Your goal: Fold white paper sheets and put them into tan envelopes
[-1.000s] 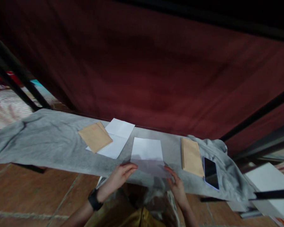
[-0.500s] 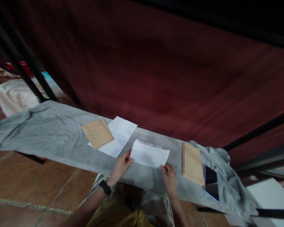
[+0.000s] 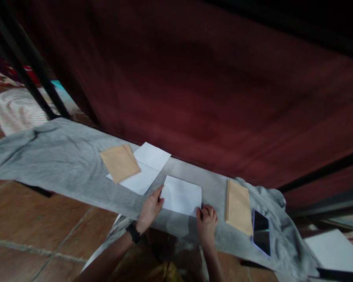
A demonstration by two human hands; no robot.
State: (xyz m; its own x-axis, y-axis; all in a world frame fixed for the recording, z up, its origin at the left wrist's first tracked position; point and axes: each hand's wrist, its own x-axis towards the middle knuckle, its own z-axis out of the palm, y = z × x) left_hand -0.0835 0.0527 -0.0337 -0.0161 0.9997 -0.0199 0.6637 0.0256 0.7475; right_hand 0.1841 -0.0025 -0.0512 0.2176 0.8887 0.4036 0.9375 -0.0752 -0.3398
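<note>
A folded white sheet of paper (image 3: 181,194) lies in front of me on the grey cloth. At its left edge, my left hand (image 3: 151,207) pinches the paper between thumb and fingers. My right hand (image 3: 206,220) is closed at the lower right corner, its thumb on the paper and its fingers curled. Up and to the left are white creased sheets (image 3: 154,156), partly covered by a few brown envelopes (image 3: 120,163). To the right of my right hand rests a stack of brown envelopes (image 3: 239,206).
A phone (image 3: 261,232) in a purple case lies right of the envelope stack. The grey cloth (image 3: 67,168) covers a narrow bench. Behind it hangs a dark red curtain (image 3: 194,98). Black metal bars (image 3: 48,92) stand at the left, and a white board (image 3: 337,250) sits low at the right.
The raised upper layer of the paper has come down, and the sheet now lies flatter with its edges more lined up. My right hand has moved slightly left and down.
</note>
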